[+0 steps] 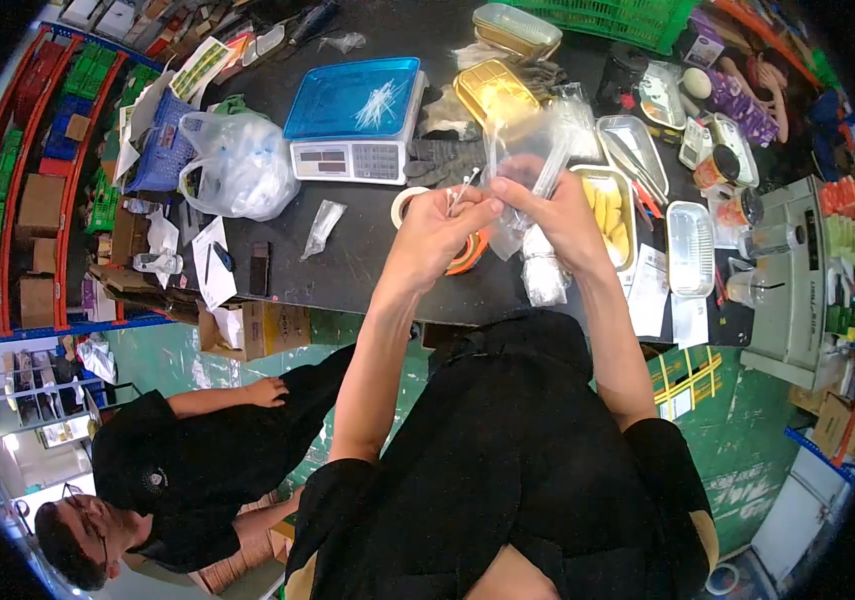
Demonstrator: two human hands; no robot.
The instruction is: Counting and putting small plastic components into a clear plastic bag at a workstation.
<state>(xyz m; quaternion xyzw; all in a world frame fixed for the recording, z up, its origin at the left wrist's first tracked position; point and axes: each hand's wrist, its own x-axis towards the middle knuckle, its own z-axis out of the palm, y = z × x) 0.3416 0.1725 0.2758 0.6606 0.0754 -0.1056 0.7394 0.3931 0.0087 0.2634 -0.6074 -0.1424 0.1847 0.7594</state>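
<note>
Over the dark worktable (367,277), my left hand (431,236) pinches a few thin white strips with small heads (454,196), which look like cable ties. Close beside it, my right hand (566,214) grips a clear plastic bag (506,154); the fingertips of both hands meet at the bag. More thin white strips (381,103) lie loose in the blue pan (322,94) of a white weighing scale (349,161). Partly behind my left hand are a roll of pale tape (402,206) and an orange ring (470,255). A clear-wrapped bundle (544,274) lies below my right hand.
Foil trays, one with yellow pieces (607,210), crowd the right, near scissors (645,199). On the left are a filled plastic bag (244,165), a small clear packet (324,229) and a phone (259,268). Another person (195,442) is close by on the left; a second person (757,97) is at upper right.
</note>
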